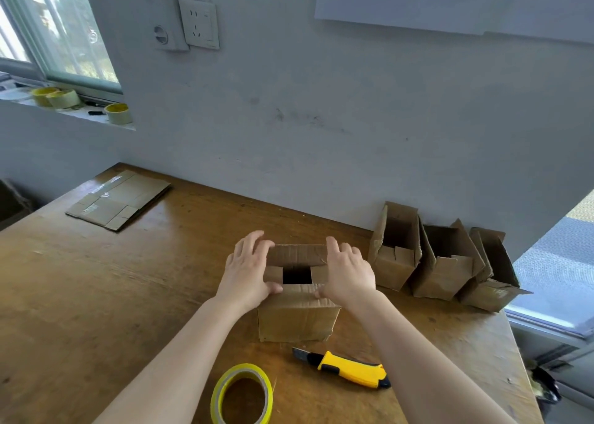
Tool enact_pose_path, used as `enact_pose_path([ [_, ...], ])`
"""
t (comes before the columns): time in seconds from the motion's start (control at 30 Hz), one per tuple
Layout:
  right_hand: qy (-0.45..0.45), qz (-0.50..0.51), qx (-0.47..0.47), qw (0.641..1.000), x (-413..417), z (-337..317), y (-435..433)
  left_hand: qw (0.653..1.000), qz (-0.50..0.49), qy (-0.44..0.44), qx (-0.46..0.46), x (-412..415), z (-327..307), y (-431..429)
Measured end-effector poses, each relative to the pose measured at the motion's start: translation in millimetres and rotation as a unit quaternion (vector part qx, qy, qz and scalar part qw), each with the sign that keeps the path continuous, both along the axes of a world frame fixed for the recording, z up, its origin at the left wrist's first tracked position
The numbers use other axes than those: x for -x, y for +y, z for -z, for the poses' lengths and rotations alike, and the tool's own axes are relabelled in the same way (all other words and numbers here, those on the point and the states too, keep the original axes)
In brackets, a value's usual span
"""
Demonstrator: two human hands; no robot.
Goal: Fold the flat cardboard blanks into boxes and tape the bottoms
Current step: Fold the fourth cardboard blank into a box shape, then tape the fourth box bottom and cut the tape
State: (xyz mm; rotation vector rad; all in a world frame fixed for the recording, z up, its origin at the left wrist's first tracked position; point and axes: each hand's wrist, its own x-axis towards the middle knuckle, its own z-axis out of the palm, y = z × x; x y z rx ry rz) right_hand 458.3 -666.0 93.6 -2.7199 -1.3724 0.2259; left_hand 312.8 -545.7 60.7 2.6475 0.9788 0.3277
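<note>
A small cardboard box (297,319) stands on the wooden table (96,279) in front of me, its flaps folded inward with a dark square gap in the middle. My left hand (247,271) grips the box's left side, thumb on the near flap and fingers over the far flap. On the right side, my right hand (347,271) holds it the same way. A roll of yellow tape (241,394) lies near the front edge. A yellow utility knife (345,367) lies just right of the roll. Flat cardboard blanks (119,200) are stacked at the far left.
Three folded boxes (446,263) lie on their sides against the wall at the right. Several tape rolls (117,113) sit on the window sill at the upper left. The table's right edge drops off beside the boxes.
</note>
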Motion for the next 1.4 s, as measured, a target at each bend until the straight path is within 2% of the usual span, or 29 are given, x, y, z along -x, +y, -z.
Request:
enact_pose_path([
  [0.13, -0.027, -0.04, 0.011, 0.999, -4, 1, 0, 0.999, 0.022, -0.025, 0.024, 1, 2, -2],
  [0.23, -0.008, -0.092, -0.004, 0.996, -3, 4, -3, 0.998, 0.053, -0.043, 0.013, 6, 4, -1],
  [0.4, 0.048, -0.109, -0.046, 0.992, 3, 14, -8, 0.996, 0.079, -0.04, -0.004, 13, 14, -2],
  [0.67, 0.035, -0.123, -0.108, 0.986, 15, 44, -20, 0.996, 0.056, -0.073, 0.001, 16, 28, -11],
  [0.73, 0.03, -0.122, -0.122, 0.985, 18, 47, -23, 0.995, 0.039, -0.087, -0.018, 19, 30, -17],
  [0.87, 0.034, -0.108, -0.13, 0.985, 21, 50, -26, 0.981, -0.003, -0.174, -0.088, 41, 43, -44],
  [0.93, 0.038, -0.104, -0.127, 0.986, 21, 51, -25, 0.987, 0.022, -0.142, -0.066, 55, 57, -58],
  [1.0, 0.046, -0.098, -0.129, 0.986, 22, 50, -25, 0.998, 0.053, 0.005, -0.015, 66, 71, -69],
  [1.07, 0.048, -0.093, -0.13, 0.986, 23, 51, -26, 0.978, 0.084, 0.188, 0.036, 74, 84, -76],
  [1.13, 0.05, -0.091, -0.122, 0.987, 24, 50, -26, 0.948, 0.105, 0.289, 0.086, 78, 90, -80],
  [1.27, 0.054, -0.084, -0.111, 0.989, 24, 48, -25, 0.936, 0.117, 0.314, 0.109, 72, 86, -84],
  [1.33, 0.056, -0.083, -0.11, 0.989, 25, 48, -25, 0.945, 0.103, 0.281, 0.133, 68, 80, -82],
  [1.4, 0.063, -0.082, -0.11, 0.988, 24, 48, -26, 0.95, 0.075, 0.213, 0.216, 65, 70, -77],
])
